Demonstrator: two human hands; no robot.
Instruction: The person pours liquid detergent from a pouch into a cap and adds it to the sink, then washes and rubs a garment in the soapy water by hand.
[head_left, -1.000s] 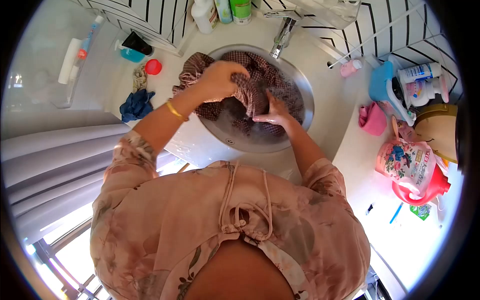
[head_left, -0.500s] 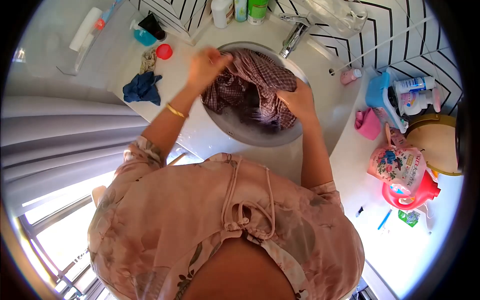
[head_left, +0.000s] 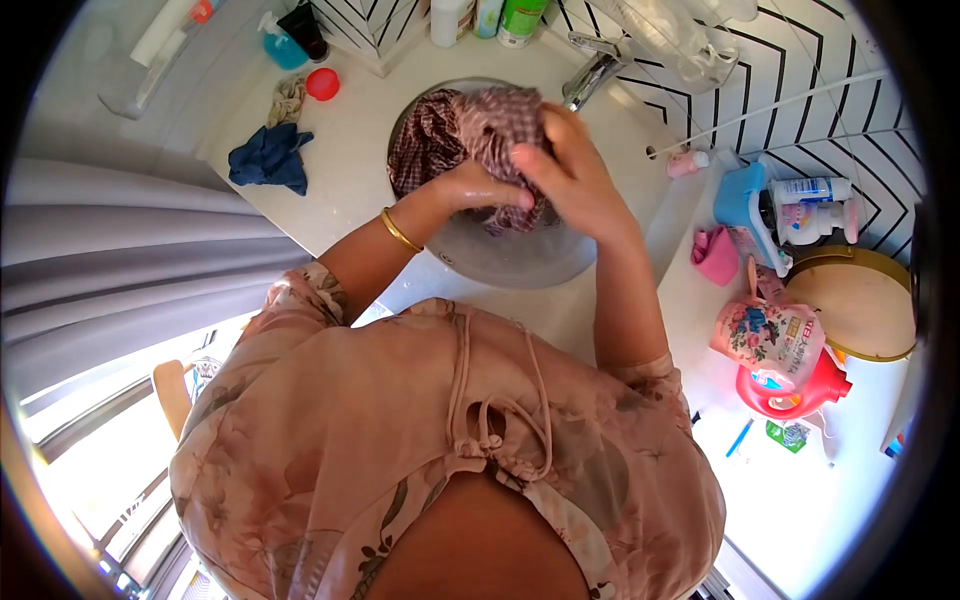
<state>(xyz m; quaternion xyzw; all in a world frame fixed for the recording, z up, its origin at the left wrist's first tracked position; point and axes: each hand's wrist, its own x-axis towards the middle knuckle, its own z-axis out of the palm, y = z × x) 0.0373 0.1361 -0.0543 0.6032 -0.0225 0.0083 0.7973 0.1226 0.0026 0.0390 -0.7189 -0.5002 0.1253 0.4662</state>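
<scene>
A wet checked cloth garment [head_left: 428, 140], dark reddish-brown, is bunched up in the round sink [head_left: 520, 270], part of it lifted over the basin. My left hand [head_left: 485, 188], a gold bangle on its wrist, grips the garment from below and the near side. On the right of the raised bundle, my right hand [head_left: 575, 175] is closed around the fabric, thumb toward my left hand. The fingertips of both hands are partly hidden by the cloth. Greyish water shows in the basin under the hands. Behind the sink stands a chrome faucet [head_left: 597, 75].
Left on the counter lie a dark blue cloth [head_left: 272, 158], a small beige cloth [head_left: 287, 100] and a red cap [head_left: 322, 84]. Bottles [head_left: 520, 22] line the back. To the right are a blue basket [head_left: 745, 205], a pink pouch [head_left: 770, 335] and a red jug [head_left: 795, 390].
My left hand has moved right and down from the sink's left rim to the cloth. My right hand has risen, and the garment is now gathered into a raised bundle between both hands.
</scene>
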